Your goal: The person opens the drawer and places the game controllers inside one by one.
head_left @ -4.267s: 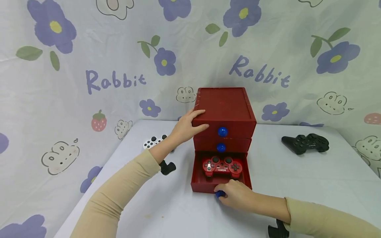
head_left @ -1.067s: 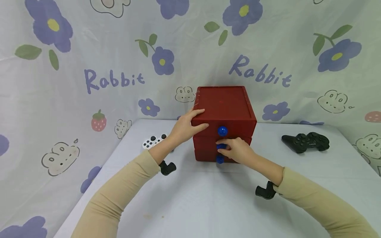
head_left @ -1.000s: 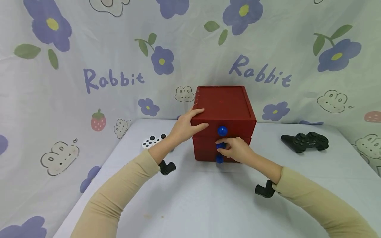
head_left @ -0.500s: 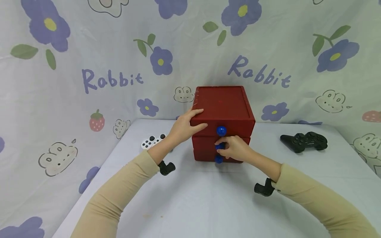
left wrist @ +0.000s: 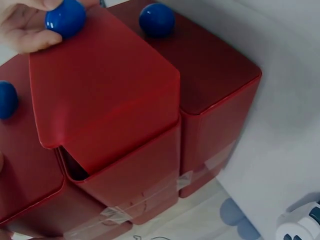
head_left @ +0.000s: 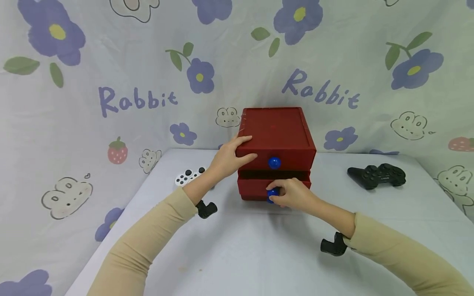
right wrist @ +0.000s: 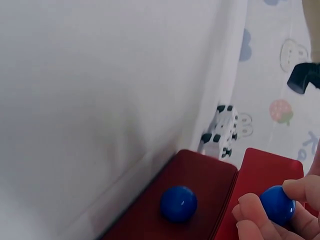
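Observation:
A red cabinet (head_left: 275, 128) of three stacked drawers stands at the back of the table, each drawer with a round blue knob. My right hand (head_left: 294, 194) pinches the middle drawer's blue knob (right wrist: 278, 205) between thumb and fingers. That middle drawer (left wrist: 110, 85) is pulled partway out, and a dark gap shows above its front in the head view. The top and bottom drawers are closed. My left hand (head_left: 228, 159) rests on the cabinet's upper left front edge, its fingers over the top and its thumb across the front. The inside of the drawer is hidden.
A white game controller (head_left: 188, 176) lies left of the cabinet, partly behind the left forearm. On the right lies a black game controller (head_left: 377, 176). A patterned cloth (head_left: 229, 61) hangs behind the white table (head_left: 229, 250).
Seconds ago the bottom drawer was open with a red game controller inside; it is closed now. The right hand went to the middle knob and has drawn that drawer outward. The left hand stayed put.

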`<state>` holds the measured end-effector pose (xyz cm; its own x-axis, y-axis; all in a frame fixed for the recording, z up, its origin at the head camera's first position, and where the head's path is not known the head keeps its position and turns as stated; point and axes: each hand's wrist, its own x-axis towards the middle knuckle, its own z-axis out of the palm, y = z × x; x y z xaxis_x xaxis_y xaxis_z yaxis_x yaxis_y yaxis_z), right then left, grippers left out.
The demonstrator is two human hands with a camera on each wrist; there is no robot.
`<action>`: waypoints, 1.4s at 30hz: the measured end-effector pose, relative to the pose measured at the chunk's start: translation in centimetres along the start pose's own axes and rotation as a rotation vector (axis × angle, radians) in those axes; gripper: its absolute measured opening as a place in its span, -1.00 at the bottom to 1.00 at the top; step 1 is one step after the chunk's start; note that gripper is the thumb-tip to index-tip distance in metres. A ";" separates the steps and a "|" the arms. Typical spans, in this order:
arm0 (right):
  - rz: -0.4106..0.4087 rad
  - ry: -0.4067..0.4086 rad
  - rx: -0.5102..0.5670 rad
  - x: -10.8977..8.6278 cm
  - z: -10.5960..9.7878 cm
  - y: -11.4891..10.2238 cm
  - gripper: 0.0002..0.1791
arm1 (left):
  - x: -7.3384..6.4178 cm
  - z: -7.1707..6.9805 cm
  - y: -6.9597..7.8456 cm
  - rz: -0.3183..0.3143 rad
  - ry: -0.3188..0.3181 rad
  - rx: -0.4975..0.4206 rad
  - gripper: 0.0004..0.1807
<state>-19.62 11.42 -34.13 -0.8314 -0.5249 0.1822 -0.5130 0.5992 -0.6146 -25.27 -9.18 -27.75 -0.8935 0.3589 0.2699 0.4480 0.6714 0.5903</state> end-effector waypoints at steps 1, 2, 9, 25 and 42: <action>-0.005 0.006 -0.008 -0.1 0.1 -0.1 -0.72 | 0.0 0.0 0.0 -0.001 0.002 0.002 -0.35; -0.010 0.012 -0.019 -0.2 0.1 -0.2 -0.71 | 0.0 0.0 -0.1 -0.003 0.002 0.002 -0.35; -0.032 0.043 -0.079 -0.9 0.6 -0.7 -0.72 | 0.1 0.0 -0.2 0.000 0.006 -0.007 -0.36; -0.050 0.034 -0.105 -2.3 1.0 -2.0 -0.71 | 0.1 -0.1 -0.3 0.003 0.012 -0.001 -0.37; -0.039 -0.049 -0.015 -4.3 1.4 -2.8 -0.69 | -0.1 0.1 -0.1 0.017 0.010 0.010 -0.37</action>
<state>-14.31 11.15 -34.24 -0.7991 -0.5773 0.1677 -0.5485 0.5861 -0.5963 -25.27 -9.24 -27.89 -0.8861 0.3635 0.2876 0.4632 0.6717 0.5782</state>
